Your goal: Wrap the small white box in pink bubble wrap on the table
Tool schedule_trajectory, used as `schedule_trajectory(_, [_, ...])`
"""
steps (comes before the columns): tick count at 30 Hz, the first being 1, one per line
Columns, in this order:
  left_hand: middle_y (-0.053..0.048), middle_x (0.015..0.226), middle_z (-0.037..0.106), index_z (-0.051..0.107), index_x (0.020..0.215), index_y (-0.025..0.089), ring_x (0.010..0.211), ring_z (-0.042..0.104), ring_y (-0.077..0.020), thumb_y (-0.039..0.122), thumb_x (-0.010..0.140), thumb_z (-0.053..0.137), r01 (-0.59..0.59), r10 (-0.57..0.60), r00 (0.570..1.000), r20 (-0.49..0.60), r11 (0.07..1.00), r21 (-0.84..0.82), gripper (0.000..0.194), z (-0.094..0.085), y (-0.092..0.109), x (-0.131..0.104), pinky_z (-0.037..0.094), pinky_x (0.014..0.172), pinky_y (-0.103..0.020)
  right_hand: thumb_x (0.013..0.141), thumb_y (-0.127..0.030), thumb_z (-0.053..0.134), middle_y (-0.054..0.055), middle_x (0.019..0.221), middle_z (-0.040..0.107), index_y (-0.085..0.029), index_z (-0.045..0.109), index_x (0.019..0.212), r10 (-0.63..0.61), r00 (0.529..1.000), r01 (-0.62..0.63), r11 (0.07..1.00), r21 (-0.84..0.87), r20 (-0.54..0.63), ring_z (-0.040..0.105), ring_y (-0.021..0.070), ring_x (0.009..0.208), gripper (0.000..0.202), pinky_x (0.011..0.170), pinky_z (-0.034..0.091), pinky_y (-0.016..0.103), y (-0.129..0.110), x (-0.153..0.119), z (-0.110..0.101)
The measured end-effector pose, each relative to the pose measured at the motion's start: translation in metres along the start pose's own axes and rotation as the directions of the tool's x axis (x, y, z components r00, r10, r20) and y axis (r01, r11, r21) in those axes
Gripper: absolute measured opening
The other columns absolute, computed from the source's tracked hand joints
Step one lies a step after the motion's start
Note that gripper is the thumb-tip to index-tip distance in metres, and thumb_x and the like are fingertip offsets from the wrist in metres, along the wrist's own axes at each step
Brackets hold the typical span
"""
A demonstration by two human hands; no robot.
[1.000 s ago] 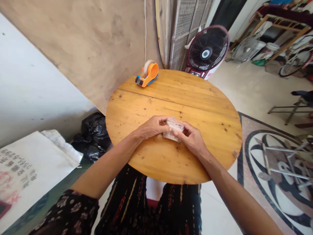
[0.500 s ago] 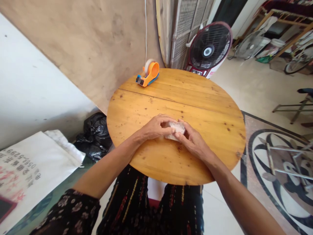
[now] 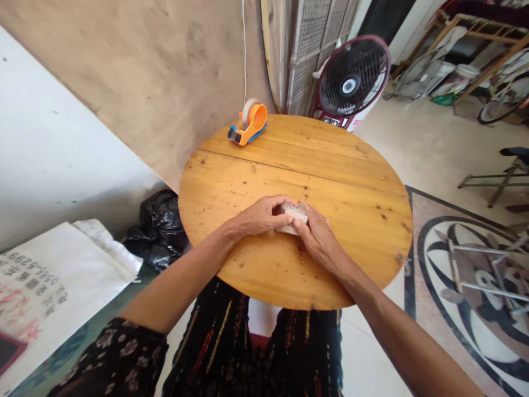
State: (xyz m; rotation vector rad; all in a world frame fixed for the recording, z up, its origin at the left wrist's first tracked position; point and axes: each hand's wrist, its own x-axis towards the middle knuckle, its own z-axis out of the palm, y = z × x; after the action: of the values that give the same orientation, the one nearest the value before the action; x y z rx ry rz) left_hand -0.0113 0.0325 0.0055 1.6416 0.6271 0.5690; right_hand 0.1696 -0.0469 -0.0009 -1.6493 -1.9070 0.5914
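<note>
A small, whitish, box-shaped packet [image 3: 295, 214] with a shiny, clear-looking wrap is held low over the near middle of the round wooden table [image 3: 363, 171]. My left hand [image 3: 264, 214] grips its left side, thumb in front and fingers curled behind. From the right, my right hand [image 3: 319, 230] closes round the other end, its thumb pressing near the left thumb. The fingers cover both ends of the packet, so what is inside cannot be made out. Toward the table's far left edge stands an orange tape dispenser [image 3: 255, 120] with a roll of clear tape.
A fan [image 3: 350, 82] stands behind the table's far right edge. Black plastic bags [image 3: 159, 229] and a white printed sack [image 3: 74, 275] lie to the left. A wooden board [image 3: 165, 71] rises behind the table. At right, a metal frame [image 3: 479, 275] sits on the patterned floor.
My right hand has shifted slightly left and its fingers have wrapped closer round the packet. The left hand keeps its hold. The whole view has moved a little.
</note>
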Motion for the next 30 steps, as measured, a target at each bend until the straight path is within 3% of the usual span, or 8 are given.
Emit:
schedule_trajectory(5, [-0.007,0.107,0.067,0.06,0.116,0.014,0.091,0.063,-0.0166,0.027,0.083,0.06,0.001,-0.002,1.0,-0.007,1.0,-0.009,0.036,0.001,-0.003,0.0,0.049,0.083,-0.029,0.095,-0.057,0.034,0.016,0.146,0.047,-0.018,0.039,0.144,-0.032,0.999,0.033,0.998,0.05,-0.026,0.042,0.0317,0.135,0.063,0.111,0.03,0.055,0.003,0.001,0.006])
schedule_trajectory(10, [-0.008,0.119,0.064,0.053,0.132,0.016,0.1,0.06,-0.0161,0.023,0.086,0.054,-0.065,0.068,0.994,0.086,0.997,-0.037,0.047,0.0,0.001,0.0,0.046,0.087,-0.027,0.095,-0.055,0.036,0.014,0.145,0.048,-0.022,0.036,0.145,-0.069,0.997,0.071,0.993,0.096,-0.025,0.044,0.0309,0.134,0.06,0.11,0.032,0.055,0.004,0.001,0.007])
schedule_trajectory(16, [-0.008,0.115,0.067,0.055,0.132,0.013,0.093,0.062,-0.0147,0.022,0.086,0.054,-0.001,0.006,0.996,0.09,0.999,-0.051,0.047,0.001,0.001,0.001,0.046,0.08,-0.024,0.091,-0.058,0.043,0.017,0.149,0.043,-0.017,0.038,0.145,0.024,1.0,-0.021,0.992,0.121,-0.02,0.039,0.0321,0.138,0.067,0.113,0.027,0.056,0.003,0.001,0.004])
schedule_trajectory(19, [-0.008,0.111,0.068,0.057,0.129,0.013,0.09,0.061,-0.0135,0.02,0.084,0.055,-0.004,0.009,0.997,0.078,0.998,-0.066,0.045,0.002,0.003,0.001,0.045,0.078,-0.023,0.089,-0.054,0.051,0.015,0.144,0.049,-0.019,0.044,0.141,0.052,0.997,-0.041,0.983,0.178,-0.054,0.049,0.0306,0.13,0.063,0.108,0.037,0.054,0.001,0.002,-0.004])
schedule_trajectory(23, [-0.005,0.1,0.069,0.059,0.126,0.013,0.082,0.06,-0.0112,0.017,0.082,0.056,0.013,-0.004,0.996,0.084,0.994,-0.104,0.044,0.002,0.005,0.0,0.044,0.072,-0.021,0.087,-0.046,0.059,0.012,0.123,0.066,-0.021,0.058,0.127,0.064,0.994,-0.044,0.976,0.212,-0.089,0.065,0.0274,0.106,0.048,0.083,0.056,0.043,-0.001,0.006,-0.015])
schedule_trajectory(26, [-0.004,0.099,0.069,0.061,0.123,0.013,0.08,0.059,-0.0108,0.017,0.08,0.058,0.019,-0.012,0.998,0.066,0.994,-0.11,0.043,0.001,0.007,0.0,0.044,0.072,-0.021,0.085,-0.039,0.062,0.011,0.11,0.071,-0.019,0.064,0.116,0.006,0.988,0.011,0.993,0.115,-0.152,0.068,0.0265,0.098,0.037,0.073,0.058,0.038,-0.003,0.01,-0.021])
schedule_trajectory(30, [-0.005,0.101,0.068,0.061,0.124,0.013,0.081,0.058,-0.0105,0.018,0.079,0.059,0.038,-0.034,0.998,0.053,0.996,-0.082,0.046,0.001,0.007,0.0,0.044,0.072,-0.021,0.086,-0.031,0.061,0.011,0.113,0.07,-0.02,0.069,0.106,-0.188,0.956,0.174,0.982,-0.077,-0.226,0.066,0.0256,0.104,0.025,0.089,0.054,0.043,-0.007,0.015,-0.023])
